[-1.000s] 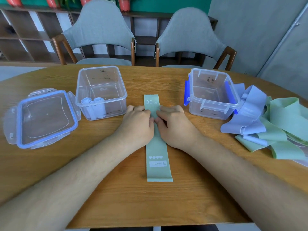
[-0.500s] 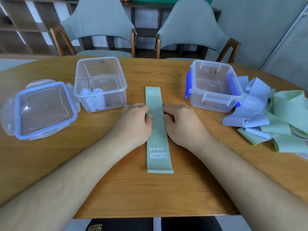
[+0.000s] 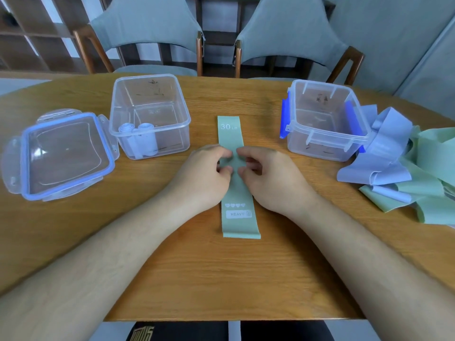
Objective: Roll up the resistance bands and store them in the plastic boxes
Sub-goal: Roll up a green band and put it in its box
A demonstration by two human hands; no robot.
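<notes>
Band (image 3: 231, 134) lies flat lengthwise on the table (image 3: 197, 279); left hand (image 3: 204, 174) and right hand (image 3: 269, 177) pinch its middle, fingers curled. Rolling should probably start tight and square, so the roll fits the box (image 3: 172, 139)

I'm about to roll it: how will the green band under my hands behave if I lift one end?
Probably floppy: the band lies dead flat, and the pile slumps in soft folds. Likely light, since its near edge barely rises off the table.
</notes>
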